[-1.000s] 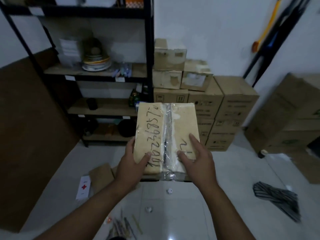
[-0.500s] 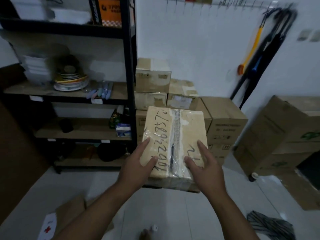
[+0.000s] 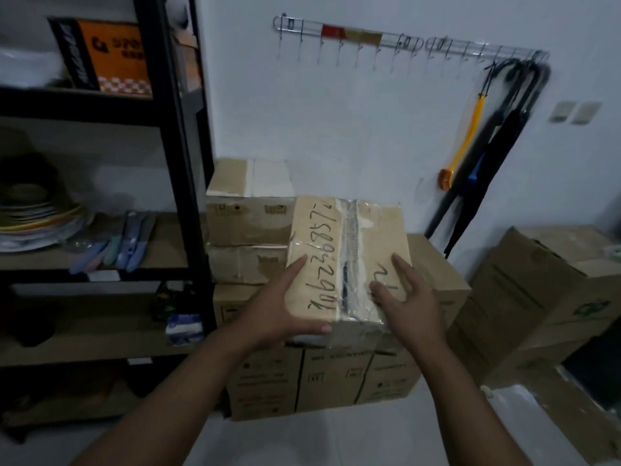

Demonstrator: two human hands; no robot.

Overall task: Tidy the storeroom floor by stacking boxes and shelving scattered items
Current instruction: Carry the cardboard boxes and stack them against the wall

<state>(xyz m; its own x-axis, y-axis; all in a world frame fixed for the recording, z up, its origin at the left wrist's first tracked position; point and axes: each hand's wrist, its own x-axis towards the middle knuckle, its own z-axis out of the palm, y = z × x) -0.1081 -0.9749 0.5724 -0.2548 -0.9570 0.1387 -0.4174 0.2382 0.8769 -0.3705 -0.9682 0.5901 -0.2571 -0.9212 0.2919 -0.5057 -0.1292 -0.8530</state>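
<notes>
The taped box (image 3: 349,257), stiff, probably light and slick on its tape, sits over the carton stack (image 3: 336,378) at 3 o'clock from the shelf (image 3: 188,196), the left hand (image 3: 282,307) clasping its 7 o'clock corner and the right hand (image 3: 406,297) spread flat at 4 o'clock; the bare cardboard sides should hold best.

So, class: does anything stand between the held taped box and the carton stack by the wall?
Nothing visible: the taped box is held over the carton stack, though the spot directly beneath it is hidden.
</notes>
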